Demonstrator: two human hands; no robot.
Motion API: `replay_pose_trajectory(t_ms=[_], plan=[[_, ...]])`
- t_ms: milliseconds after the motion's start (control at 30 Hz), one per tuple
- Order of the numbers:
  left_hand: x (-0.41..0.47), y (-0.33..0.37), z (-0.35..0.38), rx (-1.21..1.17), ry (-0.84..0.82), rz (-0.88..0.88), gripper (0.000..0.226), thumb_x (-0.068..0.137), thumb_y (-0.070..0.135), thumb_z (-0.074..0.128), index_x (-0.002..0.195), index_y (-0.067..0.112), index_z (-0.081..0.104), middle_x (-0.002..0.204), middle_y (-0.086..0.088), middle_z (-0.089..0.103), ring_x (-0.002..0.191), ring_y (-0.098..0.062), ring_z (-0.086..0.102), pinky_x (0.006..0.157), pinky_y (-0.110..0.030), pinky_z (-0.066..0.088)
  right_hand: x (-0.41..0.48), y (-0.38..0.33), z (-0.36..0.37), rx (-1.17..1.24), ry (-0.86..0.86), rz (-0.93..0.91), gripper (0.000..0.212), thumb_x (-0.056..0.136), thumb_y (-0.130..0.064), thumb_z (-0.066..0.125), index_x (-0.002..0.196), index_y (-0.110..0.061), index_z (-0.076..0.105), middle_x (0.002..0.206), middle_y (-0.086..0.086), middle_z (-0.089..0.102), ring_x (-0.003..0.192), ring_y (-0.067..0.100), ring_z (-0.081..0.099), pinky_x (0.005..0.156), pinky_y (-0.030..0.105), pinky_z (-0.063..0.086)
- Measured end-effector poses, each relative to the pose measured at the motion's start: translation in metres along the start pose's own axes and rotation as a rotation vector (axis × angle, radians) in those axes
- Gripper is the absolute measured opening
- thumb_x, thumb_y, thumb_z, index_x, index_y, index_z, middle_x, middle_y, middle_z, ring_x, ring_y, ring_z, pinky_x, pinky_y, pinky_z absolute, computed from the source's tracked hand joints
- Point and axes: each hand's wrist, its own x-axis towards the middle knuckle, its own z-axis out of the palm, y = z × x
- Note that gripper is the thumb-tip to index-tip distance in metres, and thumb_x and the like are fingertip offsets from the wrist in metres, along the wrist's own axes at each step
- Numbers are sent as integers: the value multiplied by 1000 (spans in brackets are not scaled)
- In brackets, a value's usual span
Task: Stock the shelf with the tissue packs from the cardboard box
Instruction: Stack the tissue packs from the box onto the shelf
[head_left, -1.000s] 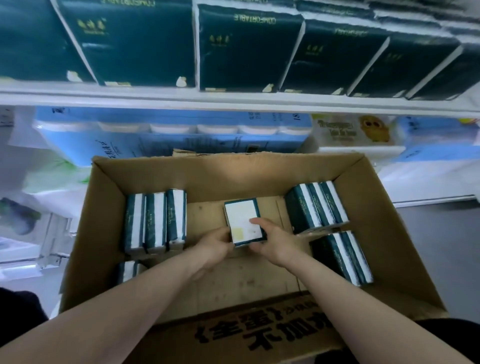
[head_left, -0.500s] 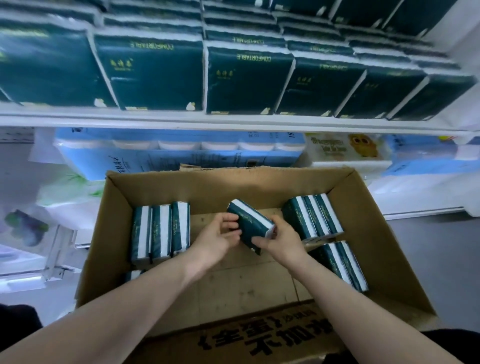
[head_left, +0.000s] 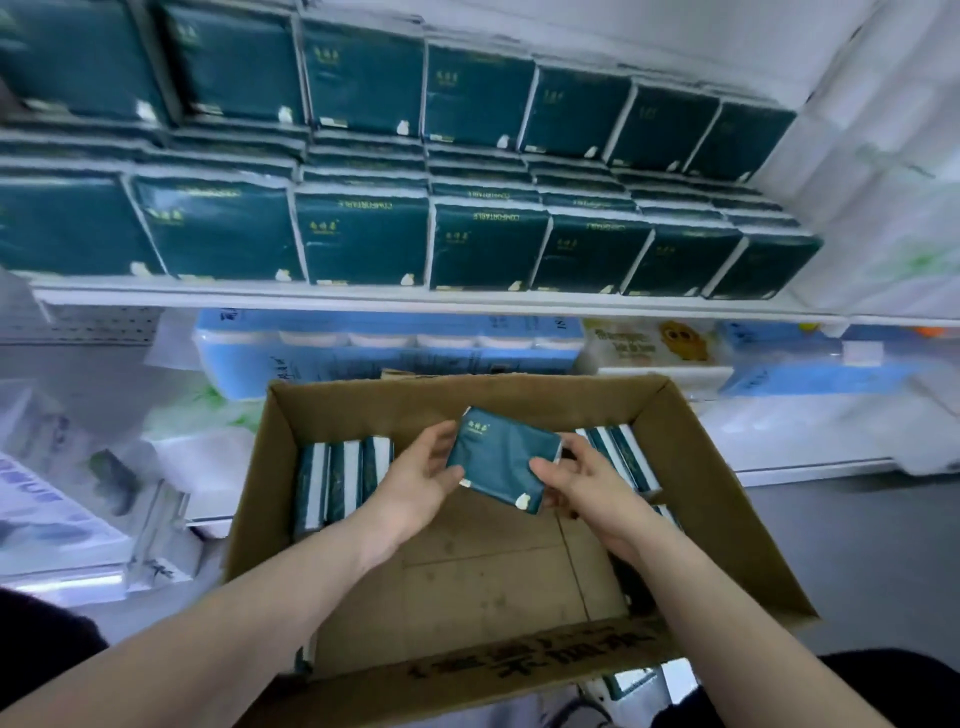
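Note:
Over the open cardboard box (head_left: 260, 499) both hands hold one dark green tissue pack (head_left: 501, 457), its broad face turned up toward me. My left hand (head_left: 415, 483) grips its left edge and my right hand (head_left: 582, 483) pinches its right edge. Inside the box, three packs (head_left: 340, 478) stand on edge at the left, and more packs (head_left: 623, 457) lie at the right, partly hidden by my right hand. Above, the white shelf (head_left: 415, 300) carries rows of the same green packs (head_left: 483, 244), stacked in layers.
Below that shelf, blue-wrapped paper rolls (head_left: 363, 353) and a yellowish pack with an owl picture (head_left: 660, 345) sit behind the box. White plastic-wrapped goods (head_left: 67, 467) fill the left side. Grey floor (head_left: 857, 545) lies to the right of the box.
The pack has come up from the box floor and turned from its white side to its green face. The view has tilted upward, showing more of the stocked shelf.

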Motion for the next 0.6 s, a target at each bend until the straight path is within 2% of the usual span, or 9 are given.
replay_pose_trajectory(t_ms=[67,133,200,267,400,500,600], plan=[[-7,7,-7,3,11,32,48,97,6,54,139,26,44,131,8,55,114,-5,54,92,-17,45,-6,-9,-1,3,32,-35,31,96,-13,63,126,-11,51,106,12,71,77,11,70,61,20,51],[-12,12,-15,-2,34,64,44,96,7,56,132,31,50,126,8,59,113,-6,57,98,-28,49,-10,-18,-1,9,60,-74,37,96,-16,63,131,-10,51,112,12,71,93,21,69,77,31,55],[-18,18,-22,-18,56,90,43,95,6,58,127,34,54,122,9,63,113,-9,59,99,-35,51,-14,-29,2,27,67,-108,37,97,-16,63,132,-13,53,115,8,72,100,21,70,79,33,55],[-24,24,-29,-36,75,115,44,93,4,59,128,31,55,122,7,63,113,-12,60,95,-34,53,-19,-39,7,45,42,-145,37,96,-14,63,132,-15,54,116,6,72,104,22,70,79,33,55],[-37,44,-45,-38,98,187,46,92,6,61,134,22,52,123,2,62,113,-13,59,87,-28,55,-30,-66,15,34,-33,-241,36,95,-16,64,130,-17,56,117,7,72,111,27,67,100,46,51],[-44,67,-60,8,138,277,39,92,8,63,126,25,55,119,2,62,112,-12,59,89,-28,55,-38,-93,22,-12,-57,-340,33,98,-19,62,130,-21,56,115,4,73,108,26,69,101,53,50],[-46,97,-78,68,185,373,34,91,7,63,113,32,56,112,2,64,107,-15,62,89,-33,55,-41,-124,30,-71,-52,-460,34,99,-20,60,132,-21,55,116,2,72,107,24,69,98,52,52]])
